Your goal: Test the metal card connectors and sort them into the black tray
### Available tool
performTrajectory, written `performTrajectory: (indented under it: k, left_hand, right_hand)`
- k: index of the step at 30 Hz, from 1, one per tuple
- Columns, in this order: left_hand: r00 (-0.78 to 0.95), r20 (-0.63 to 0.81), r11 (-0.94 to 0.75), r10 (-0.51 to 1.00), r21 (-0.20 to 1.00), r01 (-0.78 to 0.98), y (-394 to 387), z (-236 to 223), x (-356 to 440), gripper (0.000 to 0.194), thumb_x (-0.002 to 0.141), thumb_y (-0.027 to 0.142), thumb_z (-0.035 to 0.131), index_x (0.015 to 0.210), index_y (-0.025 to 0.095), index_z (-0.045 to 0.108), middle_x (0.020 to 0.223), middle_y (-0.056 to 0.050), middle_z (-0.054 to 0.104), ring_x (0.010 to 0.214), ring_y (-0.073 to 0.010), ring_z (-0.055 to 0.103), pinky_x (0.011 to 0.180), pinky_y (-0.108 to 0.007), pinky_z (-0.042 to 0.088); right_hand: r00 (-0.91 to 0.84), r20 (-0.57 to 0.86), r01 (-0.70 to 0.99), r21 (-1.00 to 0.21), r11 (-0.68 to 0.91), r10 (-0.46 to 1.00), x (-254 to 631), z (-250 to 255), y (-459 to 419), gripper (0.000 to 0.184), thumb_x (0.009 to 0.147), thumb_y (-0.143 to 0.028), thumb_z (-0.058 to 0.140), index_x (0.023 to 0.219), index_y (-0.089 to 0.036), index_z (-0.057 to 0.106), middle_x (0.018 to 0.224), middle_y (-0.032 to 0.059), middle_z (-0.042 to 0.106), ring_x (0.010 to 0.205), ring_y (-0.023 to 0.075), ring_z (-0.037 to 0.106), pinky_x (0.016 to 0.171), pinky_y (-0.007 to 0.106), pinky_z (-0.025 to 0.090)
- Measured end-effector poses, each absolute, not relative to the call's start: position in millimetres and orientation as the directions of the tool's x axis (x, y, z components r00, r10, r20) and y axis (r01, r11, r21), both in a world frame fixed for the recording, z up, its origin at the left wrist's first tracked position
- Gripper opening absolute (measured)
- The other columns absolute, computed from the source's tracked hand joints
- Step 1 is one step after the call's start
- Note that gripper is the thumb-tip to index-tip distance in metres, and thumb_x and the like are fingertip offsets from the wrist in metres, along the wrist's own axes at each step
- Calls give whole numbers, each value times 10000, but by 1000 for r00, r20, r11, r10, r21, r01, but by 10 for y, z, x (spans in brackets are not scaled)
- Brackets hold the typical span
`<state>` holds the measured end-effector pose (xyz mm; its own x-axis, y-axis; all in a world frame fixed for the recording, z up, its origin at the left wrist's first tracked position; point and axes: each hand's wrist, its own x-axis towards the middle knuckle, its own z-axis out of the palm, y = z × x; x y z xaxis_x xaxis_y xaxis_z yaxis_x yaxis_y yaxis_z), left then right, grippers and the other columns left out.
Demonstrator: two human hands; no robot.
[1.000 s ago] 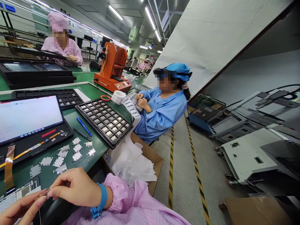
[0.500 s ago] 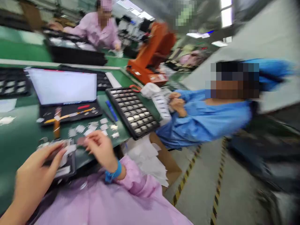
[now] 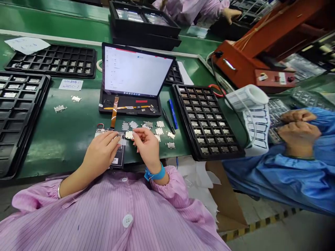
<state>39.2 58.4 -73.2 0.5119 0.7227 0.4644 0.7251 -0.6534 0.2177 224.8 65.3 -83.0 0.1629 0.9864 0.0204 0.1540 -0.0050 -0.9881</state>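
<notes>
Change since a second ago: my two hands, then together on one small piece, now work apart, and my view has swung round square to the worktop (image 3: pixel 70 134). My right hand (image 3: pixel 148 144) has thumb and forefinger pinched on the right edge of a pale plate (image 3: pixel 129 135), just beside the board (image 3: pixel 120 161) and next to the scatter of loose plates (image 3: pixel 159 123). My left hand (image 3: pixel 101 150) lies over the board, fingers bent down onto it; whether they grip anything there, I cannot tell (the back of the hand hides too much). Meaning for the work, as I judge it: one hand minds the board while the other handles the plate alone. Plate seems nearly flat, close to square, a little longer left to right, free end pointing left toward the board; contact with the worktop unclear. Board's long axis runs away from me, a brown ribbon cable (image 3: pixel 114 115) leading from its far end to the device with the lit screen (image 3: pixel 136 73). Right of the loose plates: tweezers (image 3: pixel 169 120), blue pen (image 3: pixel 173 114), then a black tray (image 3: pixel 222 157), its length slanting away leftward.
</notes>
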Motion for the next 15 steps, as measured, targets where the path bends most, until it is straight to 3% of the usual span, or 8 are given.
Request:
performTrajectory:
  k: [15]
  left_hand:
    - [498, 468, -649, 730, 247, 720, 578, -745, 393, 231, 944, 175, 545, 1123, 94, 667, 1193, -118, 696, 1129, -291, 629, 966, -465, 544]
  right_hand:
    - [159, 19, 183, -983, -10, 987, 2243, -789, 646, 127, 835, -276, 627, 923, -188, 649, 705, 2, 648, 634, 142, 608, 543, 267, 490]
